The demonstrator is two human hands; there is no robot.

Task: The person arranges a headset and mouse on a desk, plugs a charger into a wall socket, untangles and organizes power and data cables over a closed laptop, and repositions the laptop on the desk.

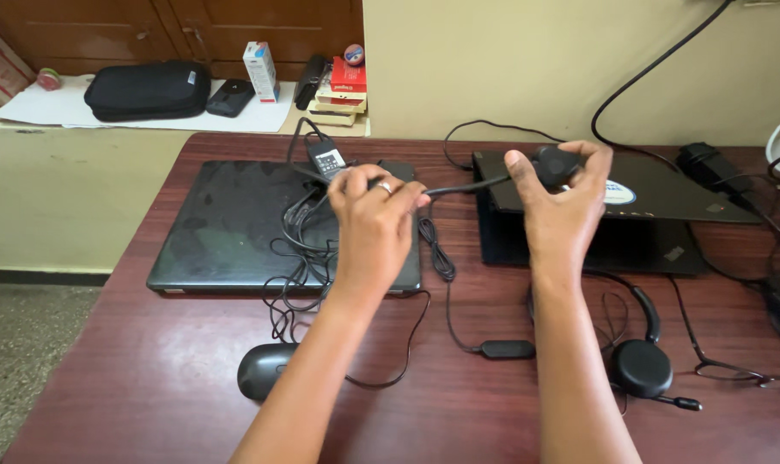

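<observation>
So far, above the desk [149,361] and its two closed laptops, the right hand [564,202] pinches a headset earpiece [555,163] while the left hand [374,215] is closed on its thin black band [463,184], stretched between them. The other earpiece [640,368] lies on the desk, and what the left fingers grip underneath cannot be made out among the tangled cables [297,258].

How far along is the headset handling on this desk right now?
Done: both laptops are closed. In hand: the right hand pinches the headset earcup while the left hand grips its band. Left: the other earcup, inline remote, cable tangle and mouse lie loose on the desk.
</observation>
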